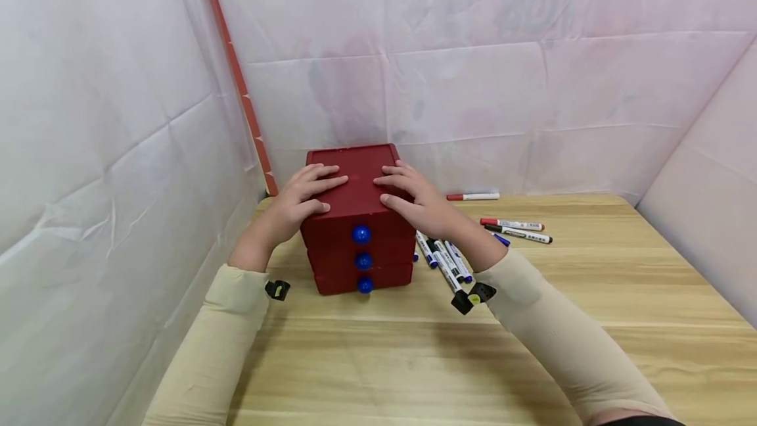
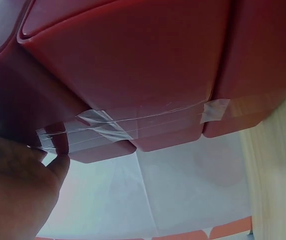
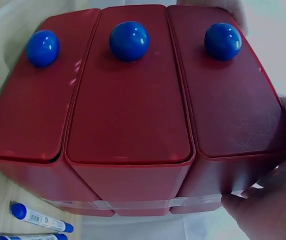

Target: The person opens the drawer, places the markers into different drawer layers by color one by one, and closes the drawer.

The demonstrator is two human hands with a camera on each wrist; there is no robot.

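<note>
A dark red three-drawer box (image 1: 357, 215) with blue round knobs (image 1: 361, 234) stands on the wooden table (image 1: 414, 347) near the left wall. All three drawers look closed. My left hand (image 1: 301, 199) lies on the box's top left edge, fingers spread flat on the lid and thumb down the side. My right hand (image 1: 414, 199) lies likewise on the top right edge. The left wrist view shows the red box's side (image 2: 133, 70) with clear tape (image 2: 103, 122) across it. In the right wrist view the drawer fronts (image 3: 128, 100) fill the frame, with my right hand's fingers (image 3: 267, 210) at the corner.
Several whiteboard markers (image 1: 449, 261) lie on the table just right of the box, under my right wrist. More markers (image 1: 514, 229) and a red one (image 1: 473, 196) lie farther right and back. White sheeting walls close in on the left and behind.
</note>
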